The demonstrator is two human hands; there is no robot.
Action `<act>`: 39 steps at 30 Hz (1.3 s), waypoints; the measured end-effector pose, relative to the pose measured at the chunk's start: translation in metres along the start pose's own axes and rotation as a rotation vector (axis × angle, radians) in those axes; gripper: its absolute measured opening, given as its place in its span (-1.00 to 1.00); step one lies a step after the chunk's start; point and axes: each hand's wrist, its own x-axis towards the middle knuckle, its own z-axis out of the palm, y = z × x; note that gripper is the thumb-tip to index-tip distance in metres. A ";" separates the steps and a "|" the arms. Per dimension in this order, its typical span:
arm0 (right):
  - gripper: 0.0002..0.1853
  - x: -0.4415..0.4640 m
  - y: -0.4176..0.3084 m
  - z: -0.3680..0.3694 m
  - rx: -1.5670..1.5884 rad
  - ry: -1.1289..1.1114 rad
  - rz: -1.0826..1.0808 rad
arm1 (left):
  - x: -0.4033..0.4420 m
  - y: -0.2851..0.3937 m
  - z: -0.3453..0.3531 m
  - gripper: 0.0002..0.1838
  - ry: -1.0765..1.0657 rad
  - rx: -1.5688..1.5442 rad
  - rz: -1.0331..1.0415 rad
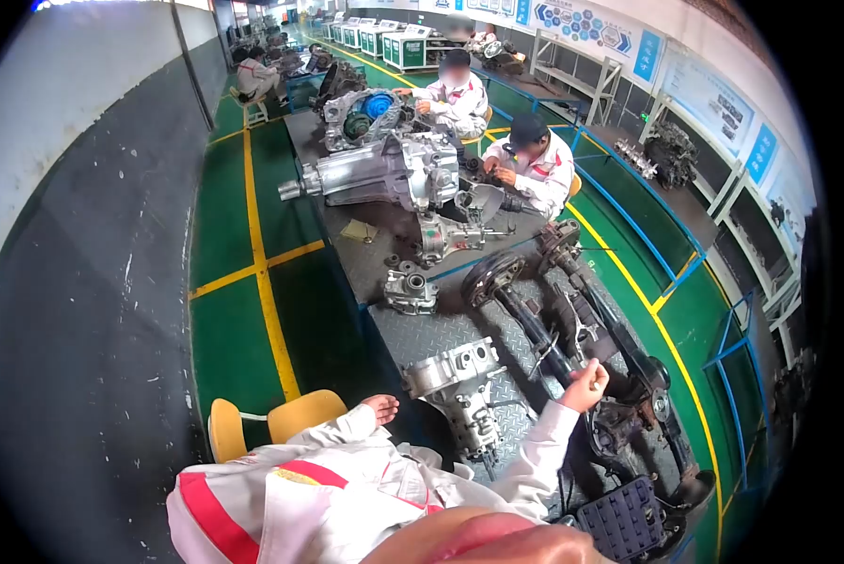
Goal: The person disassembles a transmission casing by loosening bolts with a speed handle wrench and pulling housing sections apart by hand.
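My left hand [381, 408] rests low beside the table's near edge, its fingers loosely stretched and nothing visible in it. My right hand [586, 386] reaches over the table with the fingers curled together. A small pale bit shows at its fingertips, too small to name. Under and beyond that hand lie long dark axle assemblies [535, 329] with a brake drum end [492, 279]. Between my two hands stands a silver gearbox housing [469, 385] on the checkered metal tabletop [394, 329]. A dark ribbed plate [621, 520] lies near my right forearm.
Farther up the table are a smaller casting [410, 289], a large silver transmission [384, 174] and a housing with a blue part [377, 105]. Two people in white jackets [544, 169] work across the table. Yellow stools [304, 414] stand at left; blue railings [629, 211] run at right.
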 end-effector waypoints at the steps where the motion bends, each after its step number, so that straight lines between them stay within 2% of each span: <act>1: -0.81 -0.008 0.002 0.002 -0.019 -0.074 -0.034 | 0.003 -0.002 0.003 -0.82 0.060 -0.018 -0.038; 4: -0.82 -0.050 -0.015 0.002 -0.125 -0.404 0.060 | 0.003 0.000 0.010 -0.82 0.074 0.013 -0.057; 5: -0.83 -0.046 -0.024 0.009 -0.017 -0.312 0.050 | -0.001 -0.003 0.011 -0.82 0.081 0.013 -0.061; 8: -0.79 0.000 0.002 -0.001 -0.084 0.049 -0.050 | -0.005 0.004 0.015 -0.83 0.015 0.053 -0.002; 9: -0.78 0.004 0.017 -0.007 -0.013 0.042 -0.042 | -0.005 0.001 0.014 -0.83 0.015 0.051 -0.005; 11: -0.76 -0.033 -0.008 0.003 -0.068 -0.258 0.029 | -0.004 0.000 0.014 -0.84 0.076 -0.003 -0.035; 12: -0.76 -0.045 -0.025 0.002 -0.230 -0.353 0.059 | -0.005 0.000 0.014 -0.82 0.092 -0.004 -0.039; 13: -0.76 -0.038 -0.022 0.002 -0.231 -0.352 0.061 | -0.005 -0.001 0.013 -0.82 0.093 -0.003 -0.041; 15: -0.79 -0.008 -0.006 0.003 -0.167 -0.070 -0.003 | -0.005 0.001 0.012 -0.81 0.042 0.012 -0.012; 16: -0.80 0.003 0.009 0.000 -0.069 -0.041 -0.116 | -0.006 -0.001 0.010 -0.81 0.018 0.038 0.031; 17: -0.80 -0.005 0.008 -0.002 -0.074 -0.041 -0.118 | -0.009 -0.004 0.011 -0.81 0.016 0.037 0.027; 19: -0.78 -0.033 0.001 0.004 -0.151 -0.344 -0.008 | 0.001 -0.003 0.013 -0.81 0.102 0.036 -0.056; 20: -0.78 -0.040 -0.014 0.001 -0.290 -0.454 -0.015 | 0.003 -0.001 0.018 -0.81 0.160 0.038 -0.087; 21: -0.78 -0.034 -0.011 -0.001 -0.297 -0.453 -0.008 | 0.000 -0.004 0.018 -0.81 0.164 0.038 -0.096; 23: -0.80 -0.004 0.001 0.006 -0.183 -0.165 -0.016 | 0.000 0.001 0.017 -0.82 0.072 0.037 -0.015; 24: -0.80 -0.001 0.007 0.005 -0.040 -0.145 -0.020 | 0.002 -0.001 0.014 -0.83 0.015 0.056 0.032; 27: -0.81 -0.033 -0.001 -0.003 -0.171 -0.403 0.075 | 0.009 -0.002 0.017 -0.82 0.117 0.016 -0.038; 28: -0.81 -0.026 0.005 -0.006 -0.208 -0.457 -0.044 | 0.011 -0.002 0.014 -0.82 0.105 0.004 -0.038; 29: -0.81 -0.021 -0.002 0.005 -0.096 -0.355 0.075 | 0.008 -0.002 0.018 -0.81 0.124 -0.005 -0.027; 31: -0.81 -0.006 0.008 0.006 -0.117 -0.258 0.017 | 0.007 -0.002 0.016 -0.81 0.027 0.005 0.001; 33: -0.81 -0.032 -0.003 0.011 -0.136 -0.380 0.056 | 0.014 -0.007 0.017 -0.83 0.035 0.022 0.010; 35: -0.79 -0.036 -0.001 0.000 -0.295 -0.470 -0.045 | 0.048 -0.008 0.005 -0.85 -0.012 -0.039 -0.138; 37: -0.76 -0.010 0.009 0.004 -0.185 -0.218 0.054 | 0.048 -0.008 0.008 -0.86 -0.121 -0.038 -0.073; 38: -0.78 -0.002 0.009 0.002 -0.307 -0.196 -0.014 | 0.029 0.001 0.025 -0.89 -0.176 -0.040 -0.044; 39: -0.79 -0.007 0.005 0.005 -0.172 -0.205 -0.001 | 0.029 -0.001 0.026 -0.90 -0.144 0.017 0.028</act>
